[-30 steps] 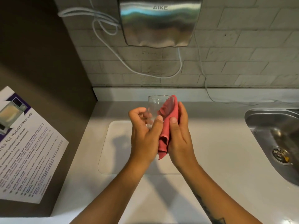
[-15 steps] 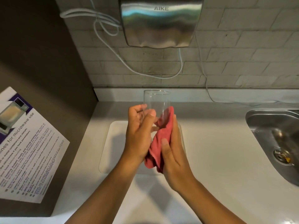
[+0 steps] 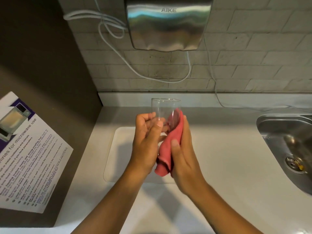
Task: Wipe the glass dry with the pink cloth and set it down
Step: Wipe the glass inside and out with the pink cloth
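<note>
A clear drinking glass (image 3: 163,108) is held upright above the counter, its rim toward the wall. My left hand (image 3: 147,139) grips its lower part, thumb across the front. The pink cloth (image 3: 168,149) is pressed against the glass's right side by my right hand (image 3: 184,149), with the cloth's loose end hanging down between my palms. The base of the glass is hidden behind my fingers.
A pale translucent mat (image 3: 118,149) lies on the white counter (image 3: 228,149) under my hands. A steel sink (image 3: 287,141) is at the right. A steel hand dryer (image 3: 167,22) hangs on the tiled wall with cables. A dark box with a microwave notice (image 3: 28,157) stands at the left.
The glass was tilted with the cloth over its rim; it now stands upright and higher, and my right hand with the cloth has slid down along its side.
</note>
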